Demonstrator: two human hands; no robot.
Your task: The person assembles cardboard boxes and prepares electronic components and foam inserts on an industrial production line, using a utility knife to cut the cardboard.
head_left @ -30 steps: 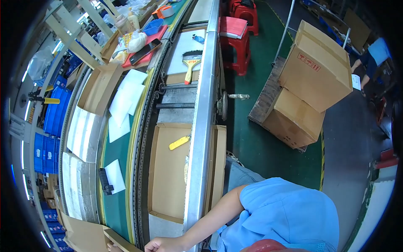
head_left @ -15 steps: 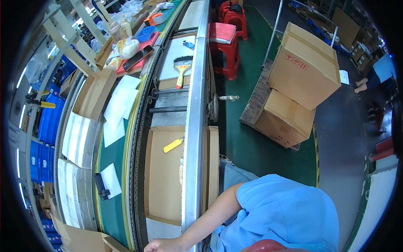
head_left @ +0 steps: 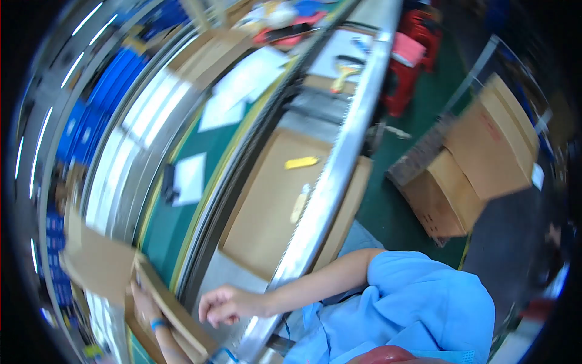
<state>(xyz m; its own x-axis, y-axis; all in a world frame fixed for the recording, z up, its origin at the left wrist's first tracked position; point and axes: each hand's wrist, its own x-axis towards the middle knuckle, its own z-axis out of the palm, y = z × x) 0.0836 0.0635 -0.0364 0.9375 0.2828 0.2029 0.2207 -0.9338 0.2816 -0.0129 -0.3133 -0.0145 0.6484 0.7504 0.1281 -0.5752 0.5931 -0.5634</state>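
Left hand (head_left: 144, 305) come into view; cardboard box (head_left: 173, 307) around it.

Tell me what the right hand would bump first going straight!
Going straight, the right hand would probably bump the side wall of the cardboard box first, though depth is unclear.

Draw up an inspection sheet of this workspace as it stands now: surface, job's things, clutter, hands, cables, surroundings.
Surface: green conveyor belt; metal rail to its right.
Job's things: open cardboard box, lower left.
Clutter: yellow tool in shallow cardboard tray; paintbrush farther up; white sheets and black part along the belt.
Hands: left hand inside the box, grip unclear; right hand fingers curled, nothing visibly held.
Cables: nothing seen for certain.
Surroundings: red stools, stacked cartons, blue crates.
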